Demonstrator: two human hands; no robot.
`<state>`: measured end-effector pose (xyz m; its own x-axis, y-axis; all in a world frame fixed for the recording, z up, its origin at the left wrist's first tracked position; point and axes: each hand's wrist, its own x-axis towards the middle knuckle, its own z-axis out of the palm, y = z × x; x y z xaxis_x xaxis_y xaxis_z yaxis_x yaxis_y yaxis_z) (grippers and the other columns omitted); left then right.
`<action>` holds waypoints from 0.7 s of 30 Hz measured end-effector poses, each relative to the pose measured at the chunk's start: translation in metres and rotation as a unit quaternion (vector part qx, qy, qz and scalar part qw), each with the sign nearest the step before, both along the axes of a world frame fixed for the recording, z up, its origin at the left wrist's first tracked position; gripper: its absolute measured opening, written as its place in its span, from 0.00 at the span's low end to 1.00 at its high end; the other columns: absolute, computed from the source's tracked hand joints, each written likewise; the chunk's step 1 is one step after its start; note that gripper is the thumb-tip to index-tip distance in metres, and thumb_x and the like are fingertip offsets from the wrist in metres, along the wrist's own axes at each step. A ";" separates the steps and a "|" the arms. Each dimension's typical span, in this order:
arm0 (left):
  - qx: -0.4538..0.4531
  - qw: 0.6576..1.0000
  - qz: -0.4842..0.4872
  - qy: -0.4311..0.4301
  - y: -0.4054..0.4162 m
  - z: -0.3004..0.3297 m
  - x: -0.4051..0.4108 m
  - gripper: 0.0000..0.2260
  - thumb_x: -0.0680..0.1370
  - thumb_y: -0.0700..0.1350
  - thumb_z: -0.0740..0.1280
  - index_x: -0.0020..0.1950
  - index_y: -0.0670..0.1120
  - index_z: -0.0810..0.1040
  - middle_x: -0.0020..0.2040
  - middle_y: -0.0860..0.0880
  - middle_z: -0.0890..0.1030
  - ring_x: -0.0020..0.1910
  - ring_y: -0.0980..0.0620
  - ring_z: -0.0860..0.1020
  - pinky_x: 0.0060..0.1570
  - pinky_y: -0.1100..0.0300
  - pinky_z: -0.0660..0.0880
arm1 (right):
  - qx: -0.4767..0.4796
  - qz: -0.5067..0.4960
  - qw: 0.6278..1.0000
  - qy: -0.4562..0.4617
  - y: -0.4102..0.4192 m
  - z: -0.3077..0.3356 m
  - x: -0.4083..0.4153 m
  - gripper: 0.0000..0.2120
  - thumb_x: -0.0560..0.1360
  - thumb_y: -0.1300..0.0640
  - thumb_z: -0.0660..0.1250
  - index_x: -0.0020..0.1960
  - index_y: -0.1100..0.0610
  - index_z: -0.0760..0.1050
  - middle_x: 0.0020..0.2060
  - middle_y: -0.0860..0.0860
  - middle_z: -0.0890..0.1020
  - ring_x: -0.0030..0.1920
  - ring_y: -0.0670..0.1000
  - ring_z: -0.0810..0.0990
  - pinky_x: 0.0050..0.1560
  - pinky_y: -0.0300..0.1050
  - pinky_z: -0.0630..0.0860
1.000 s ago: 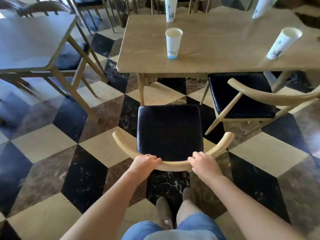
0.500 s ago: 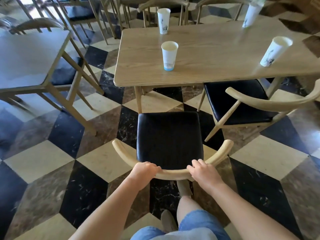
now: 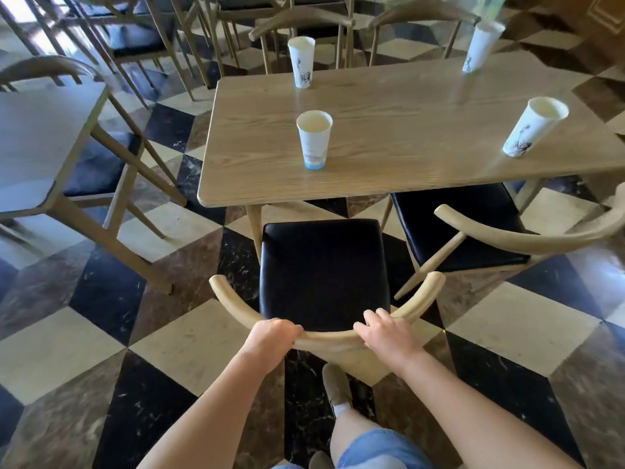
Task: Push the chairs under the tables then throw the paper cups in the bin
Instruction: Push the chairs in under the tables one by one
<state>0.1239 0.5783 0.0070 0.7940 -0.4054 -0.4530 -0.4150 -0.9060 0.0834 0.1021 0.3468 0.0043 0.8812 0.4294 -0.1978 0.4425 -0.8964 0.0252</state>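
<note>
1. Lower centre of the frame: chair [image 3: 323,275], black seat, curved wooden backrest nearest the camera, front edge of the seat just short of the tabletop [image 3: 406,130] edge.
2. Left hand [image 3: 270,336] gripping the backrest, fingers curled fully over the rail.
3. Right hand [image 3: 385,333] on the same rail, fingers bent over its top, looser.
4. Open floor under the tabletop ahead, between its leg and the second chair [image 3: 473,228] at right.
5. Four paper cups upright above: nearest cup [image 3: 314,139], right cup [image 3: 534,130], far cup [image 3: 301,62], far right cup [image 3: 482,45].
</note>
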 end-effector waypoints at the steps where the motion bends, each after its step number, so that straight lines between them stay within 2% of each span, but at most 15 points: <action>1: -0.003 1.000 -0.001 -0.003 -0.005 0.000 0.010 0.16 0.78 0.40 0.63 0.65 0.50 0.72 0.56 0.51 0.80 0.53 0.50 0.79 0.54 0.56 0.76 | 0.004 -0.001 1.000 0.001 -0.005 0.001 0.011 0.23 0.44 0.61 0.84 0.30 0.55 0.73 0.26 0.51 0.73 0.26 0.50 0.73 0.17 0.39 0.67; 12: -0.019 1.000 0.013 0.006 -0.021 0.004 0.081 0.16 0.78 0.43 0.64 0.66 0.51 0.71 0.59 0.52 0.79 0.57 0.51 0.77 0.57 0.55 0.74 | 0.014 0.059 0.998 -0.005 -0.034 -0.006 0.093 0.18 0.51 0.68 0.80 0.33 0.56 0.74 0.28 0.52 0.73 0.26 0.50 0.71 0.17 0.39 0.66; 17: -0.043 0.998 0.052 -0.006 -0.034 0.006 0.111 0.16 0.78 0.40 0.64 0.65 0.49 0.72 0.59 0.49 0.79 0.57 0.49 0.77 0.59 0.55 0.73 | 0.014 0.019 1.000 0.007 -0.038 -0.001 0.129 0.21 0.49 0.66 0.82 0.34 0.57 0.73 0.28 0.52 0.73 0.27 0.51 0.72 0.19 0.40 0.66; 21: -0.052 0.996 0.068 -0.012 -0.045 0.003 0.140 0.16 0.78 0.41 0.64 0.65 0.49 0.72 0.60 0.49 0.79 0.58 0.49 0.76 0.59 0.55 0.72 | 0.003 -0.003 1.000 0.015 -0.042 0.003 0.157 0.15 0.60 0.64 0.79 0.40 0.56 0.74 0.34 0.52 0.75 0.34 0.52 0.74 0.26 0.43 0.70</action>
<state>0.2638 0.5333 0.0098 0.8549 -0.3374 -0.3942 -0.2926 -0.9409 0.1708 0.2596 0.3045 0.0075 0.8776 0.4249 -0.2220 0.4370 -0.8995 0.0060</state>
